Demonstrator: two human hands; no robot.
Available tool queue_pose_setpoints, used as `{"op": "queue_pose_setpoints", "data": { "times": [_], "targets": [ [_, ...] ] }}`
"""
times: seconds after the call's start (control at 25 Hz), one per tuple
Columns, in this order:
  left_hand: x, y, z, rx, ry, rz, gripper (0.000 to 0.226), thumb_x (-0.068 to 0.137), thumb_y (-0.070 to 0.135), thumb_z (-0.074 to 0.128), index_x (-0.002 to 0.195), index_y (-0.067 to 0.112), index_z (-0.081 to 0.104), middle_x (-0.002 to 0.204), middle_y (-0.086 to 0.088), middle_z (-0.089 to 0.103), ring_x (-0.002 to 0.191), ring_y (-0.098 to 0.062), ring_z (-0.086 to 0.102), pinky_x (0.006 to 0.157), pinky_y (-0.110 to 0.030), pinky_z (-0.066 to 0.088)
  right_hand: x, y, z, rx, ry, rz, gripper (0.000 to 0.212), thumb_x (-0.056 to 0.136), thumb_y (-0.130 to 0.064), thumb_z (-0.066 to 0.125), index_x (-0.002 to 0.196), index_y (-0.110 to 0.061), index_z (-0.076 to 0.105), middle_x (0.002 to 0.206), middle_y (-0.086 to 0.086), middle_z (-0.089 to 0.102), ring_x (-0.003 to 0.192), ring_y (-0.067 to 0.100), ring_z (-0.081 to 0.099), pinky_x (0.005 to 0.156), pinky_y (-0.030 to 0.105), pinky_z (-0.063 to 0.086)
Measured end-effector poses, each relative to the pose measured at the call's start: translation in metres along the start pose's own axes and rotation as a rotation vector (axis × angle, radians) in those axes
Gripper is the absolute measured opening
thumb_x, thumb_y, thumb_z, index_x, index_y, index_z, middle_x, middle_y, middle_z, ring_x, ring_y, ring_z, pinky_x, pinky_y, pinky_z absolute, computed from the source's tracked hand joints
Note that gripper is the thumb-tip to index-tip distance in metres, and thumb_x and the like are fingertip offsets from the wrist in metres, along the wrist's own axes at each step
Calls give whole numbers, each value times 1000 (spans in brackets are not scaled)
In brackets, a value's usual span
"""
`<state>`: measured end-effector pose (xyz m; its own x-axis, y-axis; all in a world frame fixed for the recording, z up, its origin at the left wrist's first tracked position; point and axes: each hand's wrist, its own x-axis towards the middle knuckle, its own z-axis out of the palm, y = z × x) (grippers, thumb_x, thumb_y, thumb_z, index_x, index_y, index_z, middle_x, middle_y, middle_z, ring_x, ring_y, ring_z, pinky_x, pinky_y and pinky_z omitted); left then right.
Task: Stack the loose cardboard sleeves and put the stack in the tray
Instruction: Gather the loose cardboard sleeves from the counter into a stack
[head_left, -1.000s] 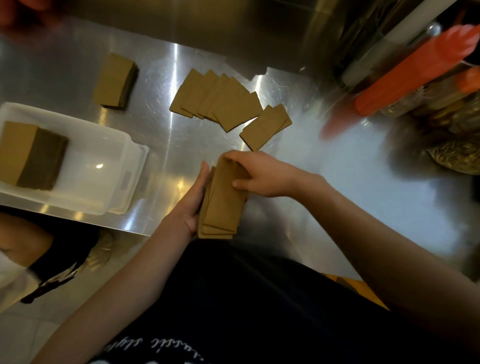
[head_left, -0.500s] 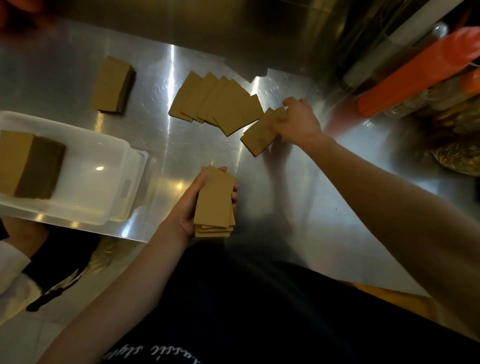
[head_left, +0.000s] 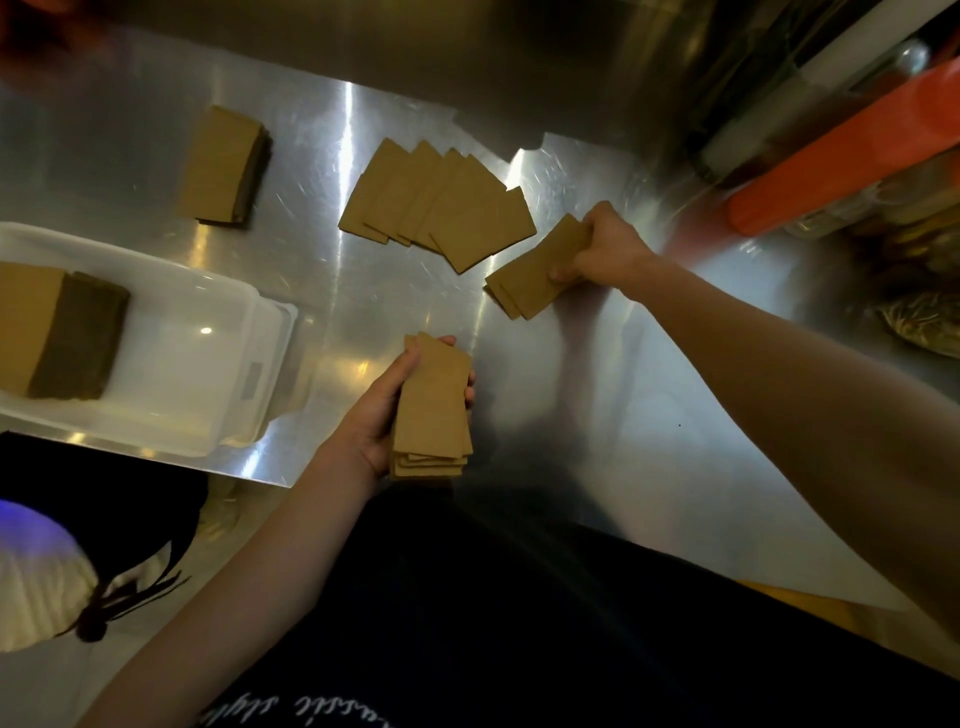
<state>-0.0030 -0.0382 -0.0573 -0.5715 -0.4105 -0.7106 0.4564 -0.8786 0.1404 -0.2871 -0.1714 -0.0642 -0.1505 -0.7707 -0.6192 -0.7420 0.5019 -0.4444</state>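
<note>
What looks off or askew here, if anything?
The stack in the left hand is ragged: lower sleeves jut out at its near end. The fan of sleeves on the table lies loose, overlapping. Nothing looks torn or spilled.

I get a single view, worn on the person's head, looking forward and steeply down onto the steel table (head_left: 649, 441). It sits close above the table's near edge. Being wide-angle, it takes in the table's back wall and clips the tray (head_left: 197, 374) at the table's left.
</note>
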Motion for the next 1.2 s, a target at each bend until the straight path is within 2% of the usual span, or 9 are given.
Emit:
{"op": "queue_pose_setpoints", "data": {
  "times": [0.12,0.24,0.36,0.48,0.56,0.72,0.88,1.0,1.2],
  "targets": [
    [1,1,1,7,-1,2,75,66,44,87,131,24,57,119,-19,62,95,-29,66,78,-44,56,-17,9,-12,203,-93,-125,57,81,-11,74,130,-17,46,124,3,50,109,20,51,92,34,49],
    [0,1,1,6,-10,16,71,67,42,87,129,24,59,117,-18,62,94,-29,65,78,-43,56,-32,16,-17,285,-68,-291,29,81,9,65,99,-13,68,100,-1,63,96,16,61,91,35,55],
    [-1,-1,0,17,-1,17,71,67,43,87,129,25,59,118,-18,62,94,-29,66,78,-44,56,-41,24,-18,272,-68,-304,33,81,15,59,93,-13,72,98,-9,60,92,10,58,81,15,52],
    [-2,-3,1,32,2,5,73,66,42,88,129,25,58,118,-18,62,94,-29,66,78,-44,56,-42,37,-14,291,-161,-223,50,77,24,52,106,-12,71,119,6,60,107,21,59,80,20,52],
    [-4,-4,4,53,3,3,73,63,41,90,127,24,59,116,-18,63,93,-29,67,79,-44,56,-44,41,-12,387,-185,-160,57,73,28,44,112,-8,67,122,12,57,110,25,59,68,19,52],
    [-6,-6,6,85,8,15,74,59,39,92,124,23,60,111,-18,65,90,-29,67,79,-42,57,-47,40,-3,540,-174,-134,55,80,19,44,126,-7,57,126,16,53,108,23,58,65,18,52],
    [-8,-8,7,88,13,27,76,57,39,93,123,23,60,109,-18,66,89,-29,68,78,-42,58,-46,30,11,554,-48,-40,56,82,-12,73,132,-16,49,119,7,57,111,20,57,77,20,47],
    [-10,-8,7,90,5,30,76,58,38,93,123,22,60,108,-18,67,88,-29,68,78,-42,58,-40,25,22,467,63,49,60,74,-34,81,125,-18,53,114,3,60,102,18,59,80,26,48],
    [-11,-8,3,93,12,50,73,58,40,92,122,23,61,108,-18,67,89,-29,68,78,-43,57,-37,24,22,432,60,19,33,85,-29,70,114,-18,59,100,7,64,89,19,63,73,28,51]
  ]
}}
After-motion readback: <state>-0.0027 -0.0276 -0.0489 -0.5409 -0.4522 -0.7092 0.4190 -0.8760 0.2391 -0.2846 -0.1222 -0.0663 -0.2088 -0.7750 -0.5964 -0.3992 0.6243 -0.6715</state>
